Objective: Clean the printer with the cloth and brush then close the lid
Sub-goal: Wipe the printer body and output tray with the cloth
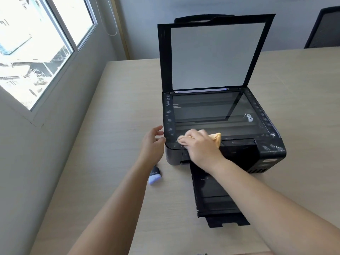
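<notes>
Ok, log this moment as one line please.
right hand: presses cloth on printer front edge | left hand: open, at printer's left corner | brush: on table | lid: up

A single wide-angle view from the person's head looks forward and steeply down onto the worktop (119,100), close enough that both forearms enter from the bottom edge and fill the lower half of the frame. The printer (220,126) sits centre to upper right, a window (36,43) fills the upper left (its straight lines bow slightly), and a chair (325,28) shows in the upper right corner.
</notes>
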The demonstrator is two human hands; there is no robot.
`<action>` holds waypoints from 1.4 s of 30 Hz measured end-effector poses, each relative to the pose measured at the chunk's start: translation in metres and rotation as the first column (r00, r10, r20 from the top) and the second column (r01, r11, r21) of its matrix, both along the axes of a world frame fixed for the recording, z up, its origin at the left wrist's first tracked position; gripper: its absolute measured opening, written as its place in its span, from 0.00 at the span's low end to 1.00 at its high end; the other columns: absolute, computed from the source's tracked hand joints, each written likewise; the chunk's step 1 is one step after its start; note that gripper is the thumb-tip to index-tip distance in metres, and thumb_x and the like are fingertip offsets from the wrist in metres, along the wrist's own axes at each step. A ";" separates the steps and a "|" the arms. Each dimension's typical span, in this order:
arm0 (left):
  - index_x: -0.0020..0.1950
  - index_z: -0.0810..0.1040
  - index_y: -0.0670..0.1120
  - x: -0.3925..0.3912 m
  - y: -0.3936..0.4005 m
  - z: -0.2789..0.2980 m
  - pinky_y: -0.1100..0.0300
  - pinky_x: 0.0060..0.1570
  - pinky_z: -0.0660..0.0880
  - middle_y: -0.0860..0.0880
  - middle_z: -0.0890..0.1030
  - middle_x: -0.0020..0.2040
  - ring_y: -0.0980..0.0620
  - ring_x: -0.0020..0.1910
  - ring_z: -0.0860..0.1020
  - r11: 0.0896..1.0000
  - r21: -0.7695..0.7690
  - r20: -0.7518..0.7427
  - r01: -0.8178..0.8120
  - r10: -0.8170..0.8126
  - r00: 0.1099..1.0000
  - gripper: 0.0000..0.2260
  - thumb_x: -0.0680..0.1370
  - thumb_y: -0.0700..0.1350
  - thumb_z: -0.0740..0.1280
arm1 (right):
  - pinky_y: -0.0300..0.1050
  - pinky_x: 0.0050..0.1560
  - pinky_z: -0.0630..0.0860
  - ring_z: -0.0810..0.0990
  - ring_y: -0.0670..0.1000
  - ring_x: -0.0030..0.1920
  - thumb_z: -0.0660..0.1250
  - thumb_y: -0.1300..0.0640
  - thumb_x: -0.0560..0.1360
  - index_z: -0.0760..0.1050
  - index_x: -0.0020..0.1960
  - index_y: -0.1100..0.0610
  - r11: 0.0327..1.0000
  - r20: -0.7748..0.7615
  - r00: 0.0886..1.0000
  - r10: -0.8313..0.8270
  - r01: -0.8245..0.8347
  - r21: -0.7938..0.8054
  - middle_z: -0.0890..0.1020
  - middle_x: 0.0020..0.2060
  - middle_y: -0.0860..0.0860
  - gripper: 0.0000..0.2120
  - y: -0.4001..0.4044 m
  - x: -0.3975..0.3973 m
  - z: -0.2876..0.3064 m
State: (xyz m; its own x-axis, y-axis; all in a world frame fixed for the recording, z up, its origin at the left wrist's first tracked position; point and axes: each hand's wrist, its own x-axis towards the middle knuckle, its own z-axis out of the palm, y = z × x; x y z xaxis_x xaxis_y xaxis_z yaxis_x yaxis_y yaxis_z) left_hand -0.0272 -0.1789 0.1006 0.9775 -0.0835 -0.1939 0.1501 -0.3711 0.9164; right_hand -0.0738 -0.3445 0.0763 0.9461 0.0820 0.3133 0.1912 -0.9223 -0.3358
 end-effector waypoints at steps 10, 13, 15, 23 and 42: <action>0.66 0.75 0.50 0.003 0.006 -0.008 0.59 0.37 0.72 0.51 0.77 0.59 0.56 0.40 0.76 0.999 0.029 0.014 0.019 -0.020 1.000 0.21 0.77 0.34 0.58 | 0.58 0.49 0.74 0.69 0.53 0.48 0.62 0.66 0.72 0.78 0.52 0.44 0.990 -0.198 0.970 -0.143 0.138 -0.040 0.74 0.50 0.46 0.19 -0.019 0.000 0.014; 0.65 0.75 0.49 0.004 0.005 -0.009 0.64 0.42 0.73 0.51 0.78 0.59 0.54 0.46 0.79 1.000 0.008 -0.002 -0.016 0.016 1.000 0.22 0.76 0.33 0.56 | 0.56 0.54 0.72 0.67 0.55 0.54 0.57 0.66 0.73 0.75 0.60 0.47 0.994 -0.318 0.948 0.004 -0.037 -0.100 0.71 0.57 0.50 0.22 0.028 0.013 0.028; 0.66 0.75 0.47 0.005 0.006 -0.008 0.64 0.45 0.75 0.51 0.79 0.59 0.54 0.47 0.80 0.999 -0.016 -0.011 -0.029 0.029 1.000 0.22 0.76 0.32 0.56 | 0.52 0.55 0.72 0.67 0.57 0.55 0.57 0.67 0.75 0.73 0.64 0.51 0.987 -0.323 0.945 0.053 -0.098 -0.125 0.69 0.59 0.53 0.22 0.037 0.014 0.033; 0.64 0.77 0.51 0.007 0.009 -0.008 0.56 0.53 0.77 0.54 0.80 0.55 0.48 0.47 0.80 1.000 0.021 -0.006 0.011 -0.011 1.000 0.19 0.77 0.36 0.59 | 0.46 0.52 0.70 0.66 0.53 0.51 0.58 0.68 0.75 0.76 0.61 0.50 0.995 -0.317 0.945 -0.082 0.059 -0.081 0.72 0.55 0.50 0.21 -0.004 0.010 0.029; 0.63 0.78 0.52 0.012 0.013 -0.016 0.50 0.56 0.78 0.56 0.81 0.52 0.50 0.46 0.81 1.000 -0.013 -0.009 0.017 -0.017 1.000 0.17 0.77 0.39 0.62 | 0.54 0.44 0.77 0.67 0.53 0.43 0.64 0.68 0.74 0.81 0.52 0.53 0.997 -0.115 0.993 -0.032 0.023 -0.074 0.77 0.48 0.50 0.14 -0.022 0.012 0.014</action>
